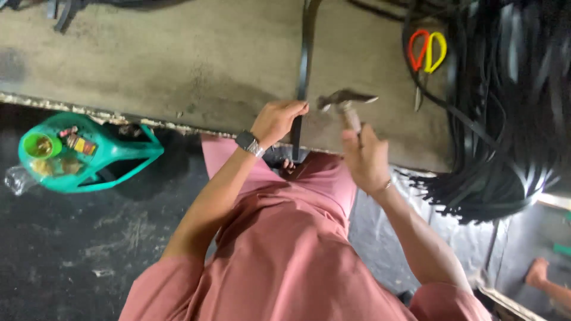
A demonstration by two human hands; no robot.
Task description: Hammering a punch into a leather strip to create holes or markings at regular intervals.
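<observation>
From the head camera, my left hand is closed around a long black strap, pinching it where it crosses the near edge of the worktop; the strap runs away from me across the grey surface and hangs down over the edge toward my lap. My right hand is wrapped tight round the handle of a hammer, its metal head raised just beside the strap and close to my left fingers. A wristwatch sits on my left wrist. Further right on the worktop lie scissors with orange and yellow handles, next to a big heap of black straps. To my left a green plastic basket holds small items.
</observation>
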